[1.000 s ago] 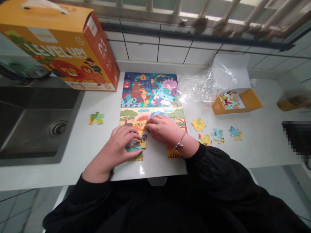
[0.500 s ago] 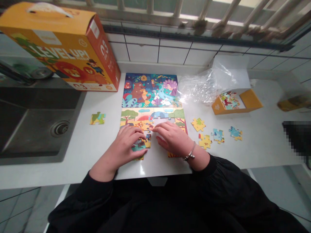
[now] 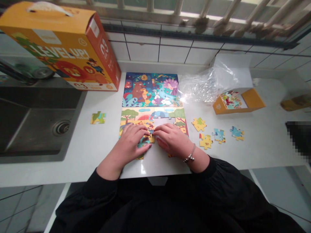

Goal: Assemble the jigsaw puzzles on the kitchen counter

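A partly filled savanna jigsaw puzzle lies flat on the counter, with a gap right of its middle. My left hand is over its lower left, thumb and fingertips closed around a yellow and blue puzzle piece at the edge of the gap. Across from it, my right hand has its fingers reaching to the top of that piece, thumb apart below; nothing is seen inside it. Above sits a filled dark-blue forest puzzle. My hands cover part of the lower puzzle.
Several loose pieces lie on the right, and one green piece on the left. Behind them are clear plastic wrap and an open orange box. A large orange puzzle box stands by the sink at left.
My left hand has moved slightly right and up, bringing the yellow and blue piece closer to my right fingertips. The right hand has barely moved.
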Demonstrator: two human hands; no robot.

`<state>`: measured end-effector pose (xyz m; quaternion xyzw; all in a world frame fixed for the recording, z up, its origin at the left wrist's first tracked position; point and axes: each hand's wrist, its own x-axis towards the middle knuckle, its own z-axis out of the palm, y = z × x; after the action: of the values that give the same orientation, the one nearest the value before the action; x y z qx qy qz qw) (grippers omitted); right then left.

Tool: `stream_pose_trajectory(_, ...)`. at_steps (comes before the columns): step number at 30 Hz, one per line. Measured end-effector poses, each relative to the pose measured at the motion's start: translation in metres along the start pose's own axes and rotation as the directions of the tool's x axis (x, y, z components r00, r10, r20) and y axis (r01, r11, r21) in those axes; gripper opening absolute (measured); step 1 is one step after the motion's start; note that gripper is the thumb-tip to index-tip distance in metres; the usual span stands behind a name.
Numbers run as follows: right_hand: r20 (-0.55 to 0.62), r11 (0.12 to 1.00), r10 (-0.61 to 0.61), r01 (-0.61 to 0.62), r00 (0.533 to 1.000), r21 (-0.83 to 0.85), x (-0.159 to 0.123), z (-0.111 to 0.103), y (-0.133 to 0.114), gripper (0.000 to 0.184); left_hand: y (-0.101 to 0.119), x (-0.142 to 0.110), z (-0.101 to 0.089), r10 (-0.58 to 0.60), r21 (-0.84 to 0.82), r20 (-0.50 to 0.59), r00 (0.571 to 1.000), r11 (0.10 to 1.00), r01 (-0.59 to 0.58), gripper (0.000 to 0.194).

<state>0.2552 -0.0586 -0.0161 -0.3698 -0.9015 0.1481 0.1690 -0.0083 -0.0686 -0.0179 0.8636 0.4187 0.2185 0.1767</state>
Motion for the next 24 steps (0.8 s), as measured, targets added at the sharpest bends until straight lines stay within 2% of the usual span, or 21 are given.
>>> stream_pose_trajectory(9, 0.015, 0.999, -0.027, 0.027, 1.000, -0.025, -0.0004, 0.0014, -0.0007, 0.020, 0.0012, -0.0008, 0.0023, -0.034, -0.019, 0.032, 0.999, 0.999, 0.034, 0.029)
stream_pose_trajectory(16, 0.030, 0.998, -0.037, 0.039, 0.999, -0.048, -0.0008, 0.0019, -0.0010, 0.020, -0.0009, -0.0018, 0.0002, -0.017, -0.021, 0.046, 0.999, 1.000, 0.018, 0.031)
stream_pose_trajectory(24, 0.020, 0.998, -0.033, 0.034, 0.999, -0.055, -0.0003, 0.0027, -0.0015, 0.020, -0.0036, -0.0017, 0.0017, -0.043, -0.012, 0.008, 0.999, 0.999, 0.043, 0.032)
